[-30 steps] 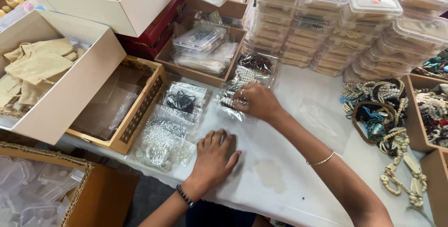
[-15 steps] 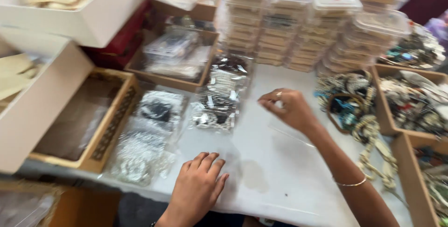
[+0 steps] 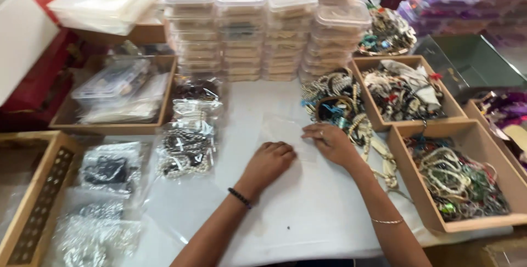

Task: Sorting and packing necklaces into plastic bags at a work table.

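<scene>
Both hands press a clear flat plastic bag (image 3: 285, 135) on the white table (image 3: 307, 212): left hand (image 3: 270, 160) loosely curled (knuckles down), right hand (image 3: 329, 142) pinching its edge beside loose beaded bracelets (image 3: 337, 99)

- A bare stretch of the white table (image 3: 307, 212) lies open in front of and between the left hand (image 3: 270, 160) and right hand (image 3: 329, 142).
- A clear plastic bag (image 3: 282, 131) lies flat under the fingertips and blocks nothing.
- To the left, packets of bagged jewellery (image 3: 186, 146) crowd the table.
- Behind, stacks of clear lidded containers (image 3: 263, 25) wall off the far edge.
- Just right of the right hand, a heap of loose bracelets (image 3: 335, 94) and two wooden trays (image 3: 409, 157) close that side.
</scene>
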